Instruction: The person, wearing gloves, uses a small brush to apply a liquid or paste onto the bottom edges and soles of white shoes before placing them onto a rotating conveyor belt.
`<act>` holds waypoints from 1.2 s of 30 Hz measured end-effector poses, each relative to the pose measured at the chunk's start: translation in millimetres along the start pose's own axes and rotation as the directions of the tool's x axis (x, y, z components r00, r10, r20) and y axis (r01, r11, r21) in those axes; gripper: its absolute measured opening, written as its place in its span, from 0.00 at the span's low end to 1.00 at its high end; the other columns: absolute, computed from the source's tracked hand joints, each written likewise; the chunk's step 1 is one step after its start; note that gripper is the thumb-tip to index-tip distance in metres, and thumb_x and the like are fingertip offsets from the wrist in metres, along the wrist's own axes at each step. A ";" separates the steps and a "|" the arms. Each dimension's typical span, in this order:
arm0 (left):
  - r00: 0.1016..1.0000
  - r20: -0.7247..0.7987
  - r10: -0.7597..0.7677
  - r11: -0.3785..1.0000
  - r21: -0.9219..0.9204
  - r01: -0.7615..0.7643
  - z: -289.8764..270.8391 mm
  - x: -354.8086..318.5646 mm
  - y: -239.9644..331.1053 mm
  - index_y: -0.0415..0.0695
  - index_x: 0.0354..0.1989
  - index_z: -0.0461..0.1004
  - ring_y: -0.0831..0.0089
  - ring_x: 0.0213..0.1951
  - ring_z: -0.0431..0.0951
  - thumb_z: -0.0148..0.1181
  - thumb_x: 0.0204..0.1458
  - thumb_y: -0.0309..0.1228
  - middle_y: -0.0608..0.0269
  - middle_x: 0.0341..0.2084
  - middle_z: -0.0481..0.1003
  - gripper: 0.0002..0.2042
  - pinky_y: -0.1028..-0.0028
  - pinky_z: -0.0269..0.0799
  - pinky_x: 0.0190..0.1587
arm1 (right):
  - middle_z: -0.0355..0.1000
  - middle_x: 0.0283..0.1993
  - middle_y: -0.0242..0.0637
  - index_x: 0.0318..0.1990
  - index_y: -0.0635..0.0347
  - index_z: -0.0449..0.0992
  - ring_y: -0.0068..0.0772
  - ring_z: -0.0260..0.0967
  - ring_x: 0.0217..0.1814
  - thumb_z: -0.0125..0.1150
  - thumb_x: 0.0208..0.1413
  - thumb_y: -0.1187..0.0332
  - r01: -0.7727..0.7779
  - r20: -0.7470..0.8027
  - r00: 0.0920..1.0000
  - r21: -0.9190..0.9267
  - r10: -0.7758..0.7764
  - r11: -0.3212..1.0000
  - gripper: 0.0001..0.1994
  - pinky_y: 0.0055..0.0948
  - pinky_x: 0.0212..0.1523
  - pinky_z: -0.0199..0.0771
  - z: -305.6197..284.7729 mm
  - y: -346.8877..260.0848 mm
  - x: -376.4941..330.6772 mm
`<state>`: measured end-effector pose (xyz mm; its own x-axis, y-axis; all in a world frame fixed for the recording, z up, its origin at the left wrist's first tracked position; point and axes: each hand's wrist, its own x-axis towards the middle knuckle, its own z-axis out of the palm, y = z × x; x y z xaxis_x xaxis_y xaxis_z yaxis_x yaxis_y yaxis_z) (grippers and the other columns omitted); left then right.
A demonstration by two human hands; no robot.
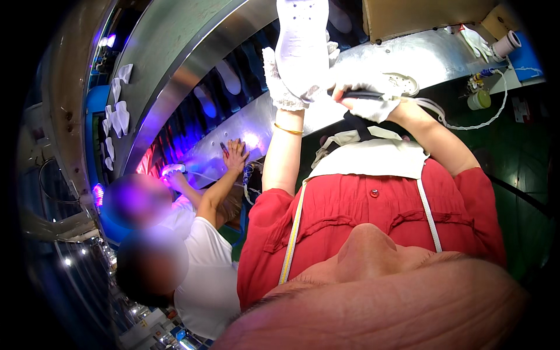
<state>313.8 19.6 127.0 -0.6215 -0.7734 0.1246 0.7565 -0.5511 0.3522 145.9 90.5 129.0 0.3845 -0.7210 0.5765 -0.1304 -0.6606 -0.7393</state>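
My left hand (279,81), in a white knitted glove, is closed around a white shoe sole (302,44) with small holes near its far end. The sole stands out lengthwise away from me, brightly lit and partly washed out. My right hand (376,107), also in a white glove with some fingertips bare, grips a slender dark tool (363,94). The tool's tip lies close to the near end of the sole; whether they touch I cannot tell. Beside my right hand, a white clog (402,83) with holes rests on the metal bench.
A metal bench (201,140) runs along a conveyor carrying pale soles (228,77). More white pieces (121,116) lie beyond it. Two co-workers (201,262) are at the left. At the right are a white glove (475,42), a pale tube (506,45) and a white hose (472,126).
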 end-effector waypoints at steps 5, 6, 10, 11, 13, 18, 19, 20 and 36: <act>0.995 -0.097 -0.013 0.998 0.066 0.020 6.4 3.5 -1.8 0.38 0.60 0.53 0.42 0.53 0.63 0.42 0.49 0.60 0.42 0.54 0.61 0.39 0.50 0.59 0.56 | 0.72 0.31 0.34 0.30 0.63 0.75 0.21 0.70 0.34 0.61 0.42 0.75 -0.628 0.356 0.778 0.450 0.518 0.635 0.06 0.19 0.36 0.69 -8.8 0.8 -12.2; 0.995 -0.098 -0.010 0.998 0.067 0.016 2.9 2.4 1.9 0.38 0.60 0.53 0.42 0.53 0.63 0.42 0.49 0.60 0.42 0.54 0.61 0.39 0.50 0.59 0.56 | 0.72 0.31 0.34 0.30 0.63 0.75 0.21 0.70 0.34 0.61 0.42 0.75 -0.628 0.359 0.778 0.450 0.516 0.635 0.06 0.19 0.36 0.69 -10.1 2.3 -8.7; 0.974 -0.226 -0.033 0.991 0.120 0.061 -1.8 4.2 12.5 0.36 0.53 0.62 0.54 0.48 0.71 0.44 0.54 0.51 0.48 0.48 0.68 0.30 0.56 0.69 0.49 | 0.72 0.32 0.34 0.30 0.62 0.74 0.24 0.69 0.35 0.58 0.42 0.78 -0.323 0.063 0.944 0.372 0.324 0.870 0.05 0.21 0.36 0.69 -16.2 1.3 8.9; 0.970 -0.237 -0.048 0.991 0.114 0.077 -3.9 6.8 15.2 0.36 0.51 0.64 0.57 0.46 0.73 0.45 0.54 0.49 0.49 0.46 0.70 0.27 0.60 0.71 0.47 | 0.72 0.32 0.34 0.30 0.61 0.74 0.25 0.69 0.35 0.58 0.42 0.78 -0.194 0.041 0.981 0.210 0.189 0.958 0.06 0.23 0.37 0.69 -17.4 2.8 13.0; 0.967 -0.230 -0.105 0.977 0.158 0.144 0.6 11.8 16.6 0.35 0.46 0.68 0.63 0.39 0.76 0.47 0.55 0.45 0.53 0.39 0.74 0.23 0.67 0.75 0.41 | 0.72 0.33 0.34 0.30 0.60 0.74 0.25 0.69 0.35 0.59 0.42 0.78 -0.049 0.037 0.998 0.032 0.048 0.998 0.06 0.25 0.37 0.69 -19.5 6.6 14.5; 0.924 -0.305 -0.229 0.931 0.210 0.300 4.1 20.1 20.4 0.37 0.41 0.72 0.66 0.35 0.76 0.52 0.53 0.39 0.55 0.34 0.76 0.16 0.70 0.74 0.38 | 0.73 0.31 0.34 0.30 0.56 0.76 0.25 0.69 0.34 0.60 0.40 0.73 -0.491 0.241 0.835 -0.081 0.495 0.868 0.07 0.24 0.37 0.68 -21.0 -6.2 25.6; 0.910 -0.362 -0.200 0.864 0.372 0.338 7.9 22.4 18.2 0.36 0.42 0.71 0.66 0.37 0.76 0.50 0.54 0.41 0.55 0.35 0.75 0.18 0.71 0.74 0.39 | 0.73 0.29 0.32 0.31 0.56 0.77 0.24 0.69 0.33 0.60 0.39 0.71 -0.548 0.258 0.793 -0.097 0.552 0.831 0.08 0.23 0.36 0.68 -25.5 -1.6 23.9; 0.897 -0.412 -0.160 0.768 0.518 0.376 11.5 24.2 16.1 0.35 0.44 0.70 0.67 0.38 0.76 0.48 0.55 0.42 0.55 0.36 0.75 0.20 0.72 0.74 0.40 | 0.74 0.29 0.30 0.30 0.56 0.78 0.22 0.69 0.33 0.61 0.37 0.71 -0.467 0.246 0.839 -0.135 0.486 0.874 0.08 0.24 0.34 0.68 -33.9 -2.3 24.8; 0.824 -0.497 -0.274 0.599 0.582 0.550 28.7 23.3 8.6 0.34 0.45 0.70 0.70 0.37 0.76 0.50 0.54 0.43 0.56 0.37 0.75 0.21 0.75 0.73 0.40 | 0.73 0.27 0.33 0.28 0.55 0.79 0.23 0.70 0.30 0.64 0.36 0.73 -0.631 0.204 0.757 -0.020 0.621 0.775 0.07 0.23 0.32 0.69 -69.8 -3.3 15.5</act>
<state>300.0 5.8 159.6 -0.6179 -0.6416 -0.4545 -0.0070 -0.5735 0.8192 88.5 66.9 164.6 0.3966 -0.9132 -0.0939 -0.3617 -0.0614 -0.9303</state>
